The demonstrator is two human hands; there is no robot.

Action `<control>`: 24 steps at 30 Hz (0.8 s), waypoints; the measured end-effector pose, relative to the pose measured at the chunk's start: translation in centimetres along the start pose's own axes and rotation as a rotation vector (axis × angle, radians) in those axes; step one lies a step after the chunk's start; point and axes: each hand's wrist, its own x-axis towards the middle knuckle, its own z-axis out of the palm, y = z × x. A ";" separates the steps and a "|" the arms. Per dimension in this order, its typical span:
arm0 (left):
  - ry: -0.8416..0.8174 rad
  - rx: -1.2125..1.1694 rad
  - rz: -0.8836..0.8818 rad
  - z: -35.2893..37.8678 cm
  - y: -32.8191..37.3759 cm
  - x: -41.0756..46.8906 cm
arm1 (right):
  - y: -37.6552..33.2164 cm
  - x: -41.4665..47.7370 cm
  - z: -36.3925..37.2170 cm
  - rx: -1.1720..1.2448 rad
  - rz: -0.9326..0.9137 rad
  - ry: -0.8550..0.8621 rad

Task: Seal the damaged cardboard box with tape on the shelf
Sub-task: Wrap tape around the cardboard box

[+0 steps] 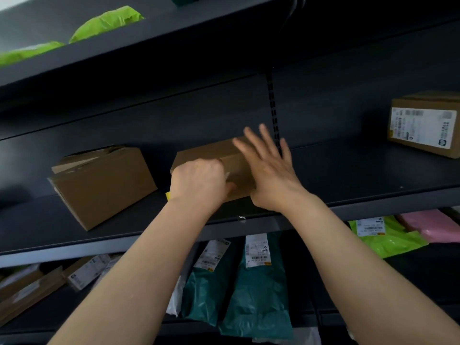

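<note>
Pressing: left hand fingers curled on cardboard box | right hand fingers splayed (box lengthwise along shelf)

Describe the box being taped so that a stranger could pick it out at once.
Look at the dark middle shelf, which holds three cardboard boxes. The one being taped is the middle box, under both hands. Unlike the open-flapped box to its left and the labelled box far right, it is closed and shows no label.

A plain brown cardboard box lies flat on the dark shelf, near its front edge, just below frame centre. A strip of clear tape shows on its near face. Both hands cover its 4 and 7 o'clock parts.
</note>
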 end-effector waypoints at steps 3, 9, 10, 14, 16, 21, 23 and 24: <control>0.027 0.003 -0.008 0.2 -0.3 -0.2 | -0.5 1.4 0.2 -0.060 -0.123 -0.101; -0.164 -0.296 -0.036 0.3 -2.3 -1.2 | -0.7 2.6 0.7 0.047 -0.032 -0.090; -0.237 -0.375 -0.029 0.2 -2.9 -1.4 | -0.7 2.6 0.7 0.038 -0.031 -0.080; -0.394 -0.688 0.064 0.9 -5.1 -2.1 | -1.5 2.2 0.9 -0.021 -0.027 -0.045; -0.364 -0.675 0.104 1.5 -5.9 -2.5 | -2.2 1.8 0.8 -0.085 -0.021 -0.018; -0.257 -0.512 0.131 0.6 -7.8 -3.8 | -4.1 -0.1 0.5 -0.144 -0.026 0.077; -0.226 -0.474 0.142 0.3 -8.3 -4.3 | -4.8 -0.8 0.5 -0.146 -0.025 0.114; -0.201 -0.458 0.148 0.3 -8.5 -4.6 | -5.0 -1.0 0.5 -0.148 -0.024 0.126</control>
